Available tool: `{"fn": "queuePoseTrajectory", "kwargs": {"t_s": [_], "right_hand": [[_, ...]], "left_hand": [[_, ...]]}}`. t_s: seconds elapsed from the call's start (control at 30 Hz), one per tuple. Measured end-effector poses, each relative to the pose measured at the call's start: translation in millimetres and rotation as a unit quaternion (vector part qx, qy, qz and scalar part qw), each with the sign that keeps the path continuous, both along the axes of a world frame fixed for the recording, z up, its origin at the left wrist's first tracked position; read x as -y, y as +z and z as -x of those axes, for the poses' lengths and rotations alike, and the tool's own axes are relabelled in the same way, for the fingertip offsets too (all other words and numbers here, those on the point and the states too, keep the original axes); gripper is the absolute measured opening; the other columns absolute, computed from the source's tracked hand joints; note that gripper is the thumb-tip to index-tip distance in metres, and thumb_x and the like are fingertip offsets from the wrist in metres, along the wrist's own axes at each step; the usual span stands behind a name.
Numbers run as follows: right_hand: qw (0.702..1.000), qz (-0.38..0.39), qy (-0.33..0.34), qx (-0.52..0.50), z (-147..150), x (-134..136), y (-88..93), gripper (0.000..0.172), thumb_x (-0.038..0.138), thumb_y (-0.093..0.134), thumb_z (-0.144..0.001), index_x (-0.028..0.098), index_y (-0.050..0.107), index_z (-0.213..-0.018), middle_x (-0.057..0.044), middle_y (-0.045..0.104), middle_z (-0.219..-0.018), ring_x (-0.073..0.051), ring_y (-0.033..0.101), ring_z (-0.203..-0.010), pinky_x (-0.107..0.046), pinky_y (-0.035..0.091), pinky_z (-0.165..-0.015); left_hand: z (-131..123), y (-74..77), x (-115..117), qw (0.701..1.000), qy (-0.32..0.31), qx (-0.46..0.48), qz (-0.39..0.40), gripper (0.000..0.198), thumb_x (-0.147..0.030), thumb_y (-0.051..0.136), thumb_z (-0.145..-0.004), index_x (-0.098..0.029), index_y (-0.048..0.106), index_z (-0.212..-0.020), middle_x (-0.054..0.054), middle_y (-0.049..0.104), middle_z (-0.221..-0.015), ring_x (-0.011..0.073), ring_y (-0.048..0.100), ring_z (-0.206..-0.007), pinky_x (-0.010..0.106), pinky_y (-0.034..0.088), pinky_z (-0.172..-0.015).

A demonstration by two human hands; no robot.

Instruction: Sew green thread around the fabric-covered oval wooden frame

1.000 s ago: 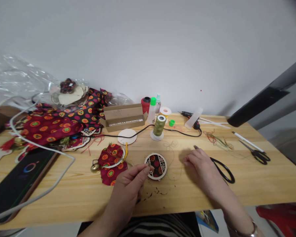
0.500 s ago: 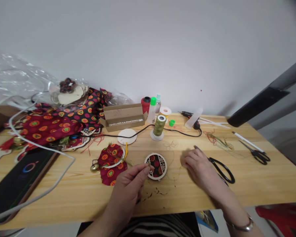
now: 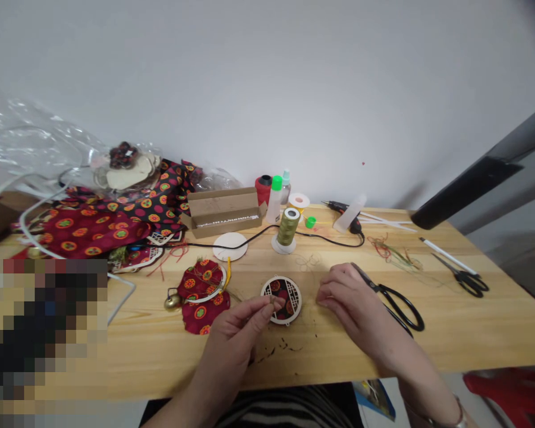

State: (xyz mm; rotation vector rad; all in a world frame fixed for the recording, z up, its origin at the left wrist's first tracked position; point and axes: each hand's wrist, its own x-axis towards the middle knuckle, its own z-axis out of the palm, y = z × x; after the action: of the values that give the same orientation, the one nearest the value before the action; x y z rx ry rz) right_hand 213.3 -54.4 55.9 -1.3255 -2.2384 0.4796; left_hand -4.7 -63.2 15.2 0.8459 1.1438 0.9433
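My left hand (image 3: 241, 333) is closed in a pinch on what looks like a fine thread end, above the near left edge of a round ornament (image 3: 289, 297). That ornament has a pale lattice rim and dark patterned fabric, and it lies flat on the table. My right hand (image 3: 348, 303) rests to its right with fingers drawn together; what they hold, if anything, is too small to make out. Beside this hand lie black-handled scissors (image 3: 401, 306). A spool of olive thread (image 3: 289, 227) stands behind the ornament, loose thread curling near it.
Left of my left hand lies a red patterned fabric piece (image 3: 200, 279) with a hoop and a brass bell (image 3: 173, 300). Behind are a cardboard box (image 3: 227, 223), a green-capped bottle (image 3: 274, 199) and a glue gun (image 3: 339, 207). More scissors (image 3: 468, 282) lie right. A black cord crosses the table.
My right hand has moved left toward the ornament, uncovering more of the scissors beside it. My left hand has shifted slightly right, still pinching. The phone area at left is now pixelated.
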Motion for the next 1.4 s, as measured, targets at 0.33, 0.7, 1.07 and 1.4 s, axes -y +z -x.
{"fn": "queuePoseTrajectory", "kwargs": {"t_s": [0.33, 0.7, 1.07, 1.4], "right_hand": [[0.992, -0.081, 0.076, 0.065, 34.4, -6.1, 1.8, 0.013, 0.005, 0.051, -0.087, 0.016, 0.056, -0.082, -0.004, 0.060, -0.087, -0.021, 0.043, -0.094, -0.037, 0.039, -0.081], [0.994, -0.056, -0.005, -0.090, 40.3, -8.0, -2.9, 0.015, 0.010, 0.050, -0.088, 0.019, 0.062, -0.088, -0.006, 0.062, -0.087, -0.020, 0.051, -0.088, -0.035, 0.044, -0.079], [0.918, 0.190, -0.122, -0.327, 53.3, 1.2, -17.8, 0.011, 0.017, 0.064, -0.074, 0.020, 0.073, -0.080, -0.003, 0.067, -0.079, -0.017, 0.063, -0.077, -0.029, 0.050, -0.071], [0.913, 0.182, -0.102, -0.350, 59.3, -0.5, -16.2, 0.012, 0.016, 0.064, -0.075, 0.019, 0.067, -0.064, -0.001, 0.060, -0.067, -0.014, 0.058, -0.069, -0.026, 0.049, -0.064]], "left_hand": [[-2.6, 15.8, 0.8, 0.995, -0.073, -0.002, -0.061, 0.016, -0.030, 0.066, -0.078, -0.023, 0.079, -0.083, 0.004, 0.076, -0.092, 0.0237, 0.062, -0.096, 0.032, 0.042, -0.090], [-1.6, 4.9, 0.2, 0.998, -0.054, 0.008, -0.034, 0.019, -0.033, 0.066, -0.078, -0.018, 0.077, -0.083, 0.004, 0.070, -0.079, 0.0159, 0.055, -0.069, 0.024, 0.041, -0.066], [-1.2, 5.3, 0.4, 0.997, -0.061, 0.053, -0.001, 0.019, -0.035, 0.068, -0.076, -0.018, 0.076, -0.079, -0.001, 0.056, -0.062, 0.0061, 0.028, -0.047, 0.019, 0.020, -0.043], [-0.5, 2.2, 1.7, 0.997, -0.052, 0.053, 0.019, 0.022, -0.035, 0.069, -0.075, -0.015, 0.075, -0.079, -0.007, 0.034, -0.048, 0.0061, 0.021, -0.045, 0.021, 0.014, -0.042]]}}
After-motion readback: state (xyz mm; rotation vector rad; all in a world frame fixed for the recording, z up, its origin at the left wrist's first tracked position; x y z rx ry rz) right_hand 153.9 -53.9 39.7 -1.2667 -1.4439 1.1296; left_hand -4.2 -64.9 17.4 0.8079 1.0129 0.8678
